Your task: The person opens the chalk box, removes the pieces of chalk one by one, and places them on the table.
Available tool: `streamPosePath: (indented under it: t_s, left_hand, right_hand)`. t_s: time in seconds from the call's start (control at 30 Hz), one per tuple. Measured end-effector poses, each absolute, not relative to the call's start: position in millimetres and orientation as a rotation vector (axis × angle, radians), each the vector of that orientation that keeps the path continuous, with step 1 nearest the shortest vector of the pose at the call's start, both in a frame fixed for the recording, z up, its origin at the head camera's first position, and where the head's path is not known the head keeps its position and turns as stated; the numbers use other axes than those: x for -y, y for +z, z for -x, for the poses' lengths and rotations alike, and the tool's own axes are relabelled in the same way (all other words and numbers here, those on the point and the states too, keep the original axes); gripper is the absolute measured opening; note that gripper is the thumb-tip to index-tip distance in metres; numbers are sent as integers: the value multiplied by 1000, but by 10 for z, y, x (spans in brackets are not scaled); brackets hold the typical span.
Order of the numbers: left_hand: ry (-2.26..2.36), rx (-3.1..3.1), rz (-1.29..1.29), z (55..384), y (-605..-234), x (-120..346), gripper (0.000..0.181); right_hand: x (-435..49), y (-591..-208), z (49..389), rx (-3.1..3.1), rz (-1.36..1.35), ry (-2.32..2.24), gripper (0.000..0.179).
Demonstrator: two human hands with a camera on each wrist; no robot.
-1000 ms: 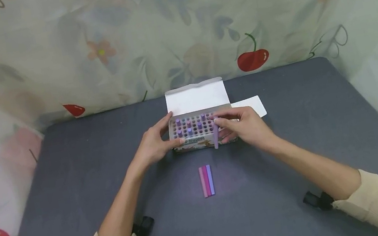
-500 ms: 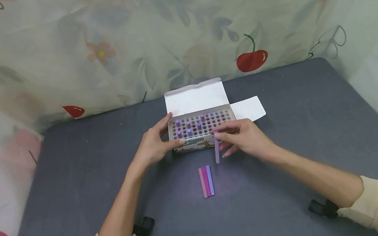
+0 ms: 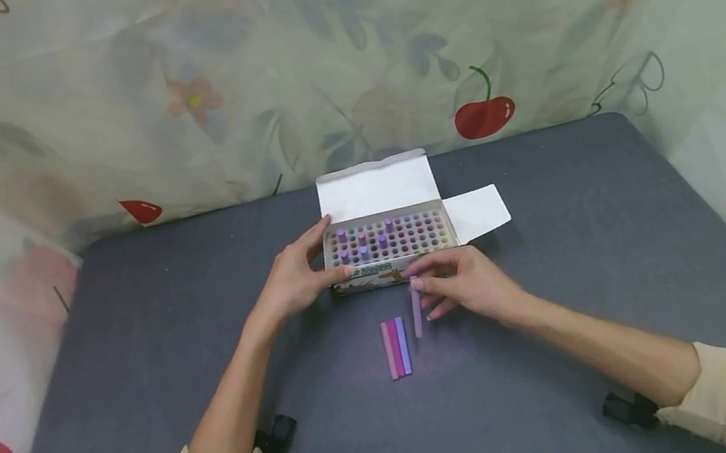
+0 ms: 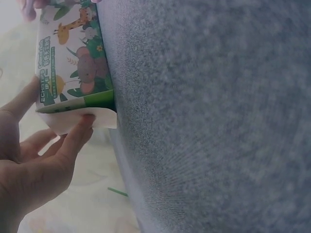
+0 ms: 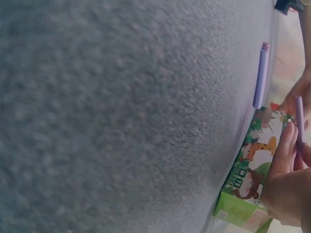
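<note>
A cardboard chalk box (image 3: 372,277) with animal pictures (image 4: 85,68) on its front stands mid-table, lid up. Inside is a holed insert where several purple and pink chalk sticks (image 3: 383,241) poke up above the rest. My left hand (image 3: 299,276) grips the box's left end, thumb on the front edge and fingers behind. In front of the box, my right hand (image 3: 467,281) pinches a light purple chalk stick (image 3: 418,318) near its upper end, the stick hanging nearly upright. Left of it lie three chalk sticks (image 3: 396,348) side by side, pink, magenta and blue-violet.
The white lid (image 3: 377,190) leans back behind the box, and a white side flap (image 3: 482,210) sticks out to the right. A dark grey cloth (image 3: 512,411) covers the table. Behind it hangs a patterned curtain (image 3: 306,66).
My right hand has drawn the light purple chalk stick from over the box's front toward me, down beside the three lying sticks. My left hand has stayed on the box.
</note>
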State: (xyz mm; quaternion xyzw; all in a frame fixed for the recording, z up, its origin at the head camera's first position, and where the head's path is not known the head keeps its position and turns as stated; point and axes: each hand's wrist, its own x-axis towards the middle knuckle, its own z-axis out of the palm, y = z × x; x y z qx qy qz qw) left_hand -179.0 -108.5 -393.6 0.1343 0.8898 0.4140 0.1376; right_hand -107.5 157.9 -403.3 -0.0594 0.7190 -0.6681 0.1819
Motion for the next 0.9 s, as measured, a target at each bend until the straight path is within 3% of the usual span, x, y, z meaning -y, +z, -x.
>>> streamPosePath:
  t_s: [0.9]
  left_hand:
    - [1203,-2579,-392,1794,-3935,1085,90]
  right_hand:
    - [-1510,-4343,968,-1985,139,-1746,27]
